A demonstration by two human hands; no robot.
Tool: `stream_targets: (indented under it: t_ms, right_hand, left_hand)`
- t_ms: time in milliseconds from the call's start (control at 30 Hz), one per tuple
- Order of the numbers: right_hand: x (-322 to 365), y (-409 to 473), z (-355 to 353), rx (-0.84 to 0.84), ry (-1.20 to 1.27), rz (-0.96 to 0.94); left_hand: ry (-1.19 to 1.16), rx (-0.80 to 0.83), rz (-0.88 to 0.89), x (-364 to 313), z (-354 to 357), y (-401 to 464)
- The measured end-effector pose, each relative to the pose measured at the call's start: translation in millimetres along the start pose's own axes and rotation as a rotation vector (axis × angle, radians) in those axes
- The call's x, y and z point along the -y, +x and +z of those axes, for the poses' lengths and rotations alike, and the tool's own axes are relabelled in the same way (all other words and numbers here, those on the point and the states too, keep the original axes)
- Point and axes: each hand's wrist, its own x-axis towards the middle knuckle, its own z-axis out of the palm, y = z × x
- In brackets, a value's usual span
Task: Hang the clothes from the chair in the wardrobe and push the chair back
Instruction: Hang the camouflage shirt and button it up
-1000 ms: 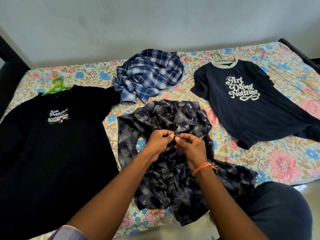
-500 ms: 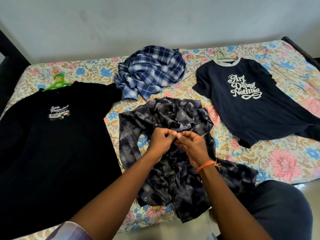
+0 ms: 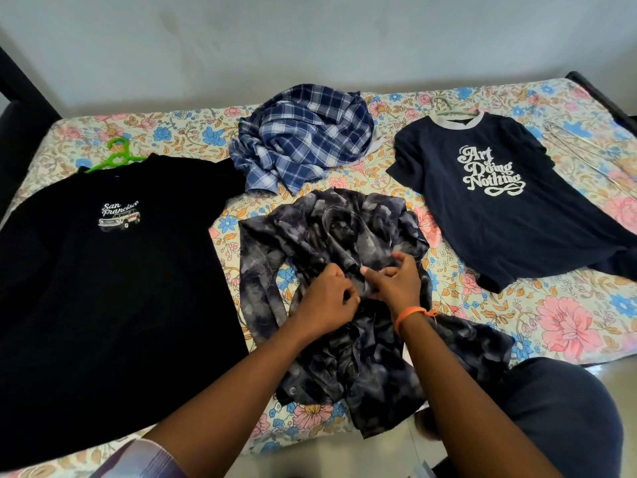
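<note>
Both hands work at the centre of the frame on the crumpled grey patterned shirt point(image 3: 331, 270) lying on the floral bed point(image 3: 568, 319). The left hand point(image 3: 327, 301) and right hand point(image 3: 396, 284) sit close together, each pinching its fabric, probably at a button, though that spot is hidden. It is best to keep the placket taut and open it fully before fetching a hanger.

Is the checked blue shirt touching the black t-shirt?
Touching. The head view shows the checked shirt's lower left edge lying against the black t-shirt's sleeve, with no bedsheet between them.
</note>
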Motion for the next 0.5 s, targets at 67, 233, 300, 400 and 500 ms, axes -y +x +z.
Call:
stream_targets:
  t_ms: [67,233,300,400,500]
  right_hand:
    - [1.1,4.3,1.7,-0.014,-0.05,0.017]
    - [0.9,2.7,-8.0,0.076,0.189,0.089]
    - [-0.9,0.0,-12.7,0.103,0.226,0.076]
    - [0.0,-0.6,-22.1,0.054,0.153,0.023]
    - [1.4,4.6,-30.7,-0.077,0.03,-0.101]
  left_hand:
    - [0.003,0.035,0.008,3.1,-0.5,0.6]
    - [-0.039,-0.214,-0.133,4.2,-12.7,20.3]
    - [0.044,-0.196,-0.019,0.4,-20.0,31.7]
    - [0.24,0.07,0.105,1.9,-23.5,51.8]
    - [0.298,0.14,0.121,9.1,-25.4,61.0]
